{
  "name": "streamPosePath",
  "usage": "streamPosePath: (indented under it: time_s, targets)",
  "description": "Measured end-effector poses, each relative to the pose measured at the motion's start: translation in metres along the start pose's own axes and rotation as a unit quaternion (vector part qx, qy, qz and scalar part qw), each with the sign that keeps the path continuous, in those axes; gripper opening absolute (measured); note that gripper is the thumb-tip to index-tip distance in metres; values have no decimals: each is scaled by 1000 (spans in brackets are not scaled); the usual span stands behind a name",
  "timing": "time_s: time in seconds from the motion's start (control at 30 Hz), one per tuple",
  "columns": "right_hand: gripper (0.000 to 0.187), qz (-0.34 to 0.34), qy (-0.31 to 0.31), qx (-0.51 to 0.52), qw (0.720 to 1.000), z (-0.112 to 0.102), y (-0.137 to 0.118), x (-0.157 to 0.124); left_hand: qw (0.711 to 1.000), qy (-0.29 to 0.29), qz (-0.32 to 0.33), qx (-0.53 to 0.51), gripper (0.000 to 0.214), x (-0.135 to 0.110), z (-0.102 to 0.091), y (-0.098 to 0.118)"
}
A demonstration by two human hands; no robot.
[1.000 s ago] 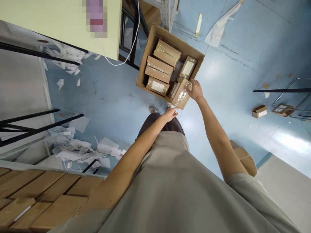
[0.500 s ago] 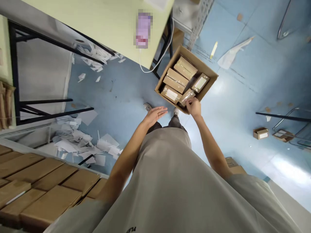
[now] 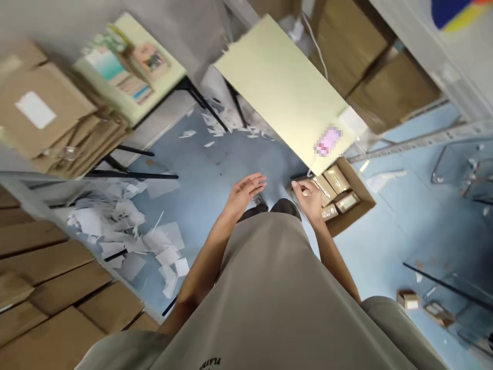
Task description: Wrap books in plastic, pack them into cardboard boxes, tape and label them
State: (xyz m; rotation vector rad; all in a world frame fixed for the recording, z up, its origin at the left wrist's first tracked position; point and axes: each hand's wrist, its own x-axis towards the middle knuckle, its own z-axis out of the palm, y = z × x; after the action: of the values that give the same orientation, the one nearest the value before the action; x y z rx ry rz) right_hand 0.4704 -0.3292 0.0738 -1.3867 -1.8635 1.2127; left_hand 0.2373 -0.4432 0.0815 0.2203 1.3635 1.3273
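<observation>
My left hand [image 3: 244, 195] hovers in front of my body with its fingers stretched out and nothing in it. My right hand [image 3: 309, 199] is held over the near left side of a large open cardboard box [image 3: 364, 205]. Its fingers are loosely bent and apart, with nothing visible between them. Inside the box stand several small brown cartons [image 3: 336, 179] closed with clear tape; one small carton [image 3: 347, 201] bears a pale label. The hand hides part of the box and its contents.
A pale yellow table [image 3: 277, 82] with a blurred phone [image 3: 328, 140] overhangs the box. Left are a second table [image 3: 165, 77] with packets, flattened cardboard [image 3: 57, 103], scattered paper [image 3: 127, 226] and stacked cartons [image 3: 57, 288]. Large boxes [image 3: 350, 46] fill a shelf at upper right.
The view has swung left, so the box sits further right and more tables show. My right hand has come away from the small carton it was touching. My left hand stays open.
</observation>
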Motion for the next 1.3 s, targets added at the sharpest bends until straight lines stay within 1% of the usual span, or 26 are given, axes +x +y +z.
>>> streamPosePath:
  time_s: [0.07, 0.13, 0.2, 0.3, 0.37, 0.43, 0.53, 0.6, 0.63, 0.7, 0.8, 0.87, 0.93, 1.03, 1.17, 1.3]
  targets:
    - [57, -26, -9, 9, 1000, 30, -32, 22, 999, 22, 35, -20, 42, 9, -31, 34]
    - [54, -52, -29, 14, 998, 59, -59, 45, 996, 50, 65, -39, 42, 19, -61, 64]
    - [53, -72, -51, 17, 996, 87, -81, 70, 992, 77, 85, -52, 44, 29, -87, 88]
    - [55, -90, -83, 16, 992, 128, -106, 112, 987, 113, 99, -63, 46, 47, -126, 119]
    - [57, -99, -109, 12, 989, 155, -121, 146, 982, 141, 106, -68, 48, 63, -155, 137]
    - [57, -109, -136, 12, 985, 182, -137, 182, 972, 188, 116, -77, 51, 80, -187, 155]
    - [58, -126, -174, 19, 976, 223, -168, 242, 948, 277, 123, -101, 54, 106, -236, 187]
    - [58, -137, -203, 26, 969, 252, -193, 284, 929, 326, 121, -122, 53, 124, -263, 211]
    - [58, -143, -219, 30, 965, 266, -206, 305, 921, 345, 122, -131, 52, 132, -273, 223]
    - [59, -160, -253, 36, 953, 298, -233, 345, 910, 367, 129, -144, 51, 147, -287, 247]
    - [63, -198, -308, 29, 930, 347, -271, 398, 904, 376, 138, -152, 52, 166, -297, 276]
    - [66, -218, -341, 21, 914, 379, -293, 424, 901, 382, 134, -158, 53, 176, -303, 288]
    - [67, -225, -368, 20, 902, 410, -311, 440, 898, 389, 123, -165, 54, 183, -311, 296]
    - [68, -216, -397, 26, 892, 452, -328, 449, 893, 399, 103, -184, 55, 193, -333, 302]
    - [67, -194, -425, 31, 883, 501, -334, 444, 887, 406, 86, -203, 55, 211, -379, 306]
    - [64, -171, -441, 20, 881, 540, -333, 436, 891, 393, 78, -213, 56, 240, -430, 312]
